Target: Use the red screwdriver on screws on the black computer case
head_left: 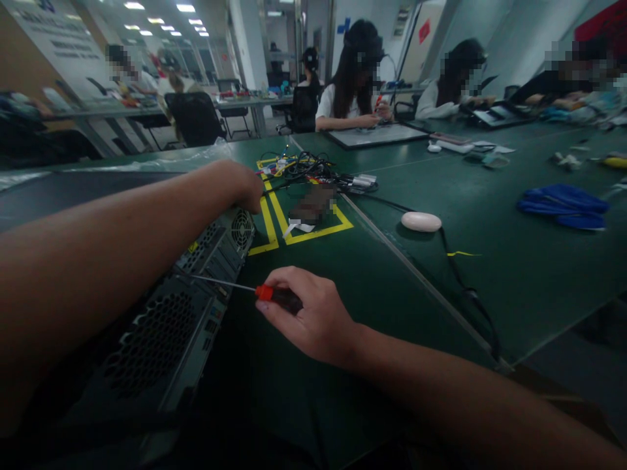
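Note:
My right hand is closed around the dark handle of a screwdriver with a red collar. Its thin metal shaft points left, and the tip meets the slotted back panel of a computer case, beside the expansion slots. The case lies at the left, with its perforated vents, ports and a round fan grille facing right. My left arm reaches across the case, and my left hand bends down at its far corner, above the fan grille. The fingers of that hand are mostly hidden behind the wrist.
Past the case lie a tangle of cables and a dark phone-like object within yellow tape. A pale oval object sits by a black cord. Blue cloth lies right. Several people work across the green table.

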Motion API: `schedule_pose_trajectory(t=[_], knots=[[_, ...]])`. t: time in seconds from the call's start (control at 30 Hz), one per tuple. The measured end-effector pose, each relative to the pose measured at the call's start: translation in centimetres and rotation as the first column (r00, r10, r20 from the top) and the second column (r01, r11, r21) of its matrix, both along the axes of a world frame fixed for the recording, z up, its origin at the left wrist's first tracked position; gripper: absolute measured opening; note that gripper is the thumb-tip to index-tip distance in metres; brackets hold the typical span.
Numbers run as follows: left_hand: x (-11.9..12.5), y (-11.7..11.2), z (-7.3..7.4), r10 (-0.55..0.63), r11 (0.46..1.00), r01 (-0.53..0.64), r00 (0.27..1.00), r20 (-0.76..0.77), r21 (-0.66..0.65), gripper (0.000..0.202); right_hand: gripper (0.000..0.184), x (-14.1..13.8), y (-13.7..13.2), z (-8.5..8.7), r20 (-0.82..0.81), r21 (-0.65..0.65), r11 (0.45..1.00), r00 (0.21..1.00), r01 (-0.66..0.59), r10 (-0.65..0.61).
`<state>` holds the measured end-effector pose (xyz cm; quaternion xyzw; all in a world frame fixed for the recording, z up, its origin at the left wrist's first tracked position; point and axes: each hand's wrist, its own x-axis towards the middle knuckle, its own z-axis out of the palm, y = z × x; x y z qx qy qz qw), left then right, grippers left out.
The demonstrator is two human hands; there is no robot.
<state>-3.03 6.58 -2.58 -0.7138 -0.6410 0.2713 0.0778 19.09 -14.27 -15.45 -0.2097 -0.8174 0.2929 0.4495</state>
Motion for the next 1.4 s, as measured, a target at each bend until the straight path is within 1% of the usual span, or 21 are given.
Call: schedule_pose_trajectory(t=[0.1, 0.27, 0.33, 0.43, 0.47, 0.53, 0.6, 0.7, 0.8, 0.9, 0.93, 1.07, 1.13, 1.3, 1.4], knots=[[0.3, -0.4, 0.2, -0.028, 1.0, 0.028, 0.999, -0.04, 0.007, 0.071, 0.015, 0.0, 0.0, 0.0, 0.011, -0.011, 1.0, 1.0, 0.005, -0.005], [0.6, -0.7, 0.3, -0.039, 0.999, 0.039, 0.995, -0.09, 0.008, 0.062, 0.016, 0.0, 0.0, 0.1, 0.016, 0.006, 1.0, 1.0, 0.013, -0.013], [0.3, -0.5, 0.2, -0.029, 1.0, 0.029, 0.999, -0.033, 0.006, 0.068, 0.016, 0.0, 0.0, 0.2, 0.009, 0.015, 1.0, 1.0, 0.012, -0.012], [-0.1, -0.2, 0.0, 0.012, 1.0, -0.013, 0.994, 0.104, 0.005, 0.082, 0.019, 0.0, 0.0, 0.0, -0.002, 0.044, 0.999, 1.0, 0.018, -0.018], [-0.2, -0.2, 0.0, 0.021, 1.0, -0.022, 0.991, 0.13, 0.01, 0.081, 0.021, 0.0, 0.0, 0.0, -0.003, 0.055, 0.998, 1.0, 0.025, -0.024], [-0.3, -0.1, -0.1, 0.02, 0.999, -0.024, 0.989, 0.144, 0.022, 0.074, 0.023, 0.1, 0.0, -0.1, -0.001, 0.07, 0.997, 0.999, 0.042, -0.042], [-0.3, 0.0, -0.1, -0.001, 1.0, -0.001, 0.995, 0.099, 0.024, 0.067, 0.021, 0.1, 0.0, -0.2, 0.004, 0.078, 0.996, 0.999, 0.048, -0.049], [-0.5, 0.5, -0.3, -0.023, 1.0, 0.023, 0.999, 0.027, 0.01, 0.063, 0.018, 0.1, 0.0, -0.3, 0.023, 0.072, 0.997, 0.999, 0.037, -0.038], [-0.7, 1.1, -0.5, -0.008, 1.0, 0.006, 0.997, 0.074, 0.018, 0.063, 0.02, 0.0, -0.1, -0.5, 0.017, 0.07, 0.997, 0.999, 0.028, -0.029], [-0.6, 0.9, -0.4, 0.013, 1.0, -0.014, 0.997, 0.079, 0.019, 0.065, 0.03, -0.2, 0.0, -0.7, -0.02, 0.068, 0.997, 0.999, 0.029, -0.028], [-0.4, 0.7, -0.3, 0.01, 1.0, -0.011, 0.998, 0.057, 0.013, 0.064, 0.03, -0.2, 0.0, -0.7, -0.029, 0.069, 0.997, 0.999, 0.031, -0.029], [0.1, 0.0, 0.0, -0.031, 1.0, 0.031, 0.999, -0.032, -0.003, 0.06, 0.013, -0.2, 0.1, -0.6, -0.024, 0.1, 0.995, 1.0, 0.019, -0.017], [-0.1, 0.3, -0.2, -0.043, 0.999, 0.043, 0.999, -0.034, 0.011, 0.062, 0.012, -0.1, 0.2, -0.4, -0.011, 0.092, 0.996, 1.0, 0.016, -0.015], [-1.2, 1.7, -1.1, -0.045, 0.999, 0.045, 0.999, -0.018, 0.015, 0.064, 0.013, 0.0, 0.1, -0.3, 0.018, 0.053, 0.999, 1.0, 0.013, -0.014], [-1.4, 1.9, -1.1, -0.071, 0.997, 0.071, 0.997, -0.01, 0.018, 0.07, 0.015, -0.1, 0.1, -0.3, 0.012, 0.06, 0.998, 1.0, 0.013, -0.014]])
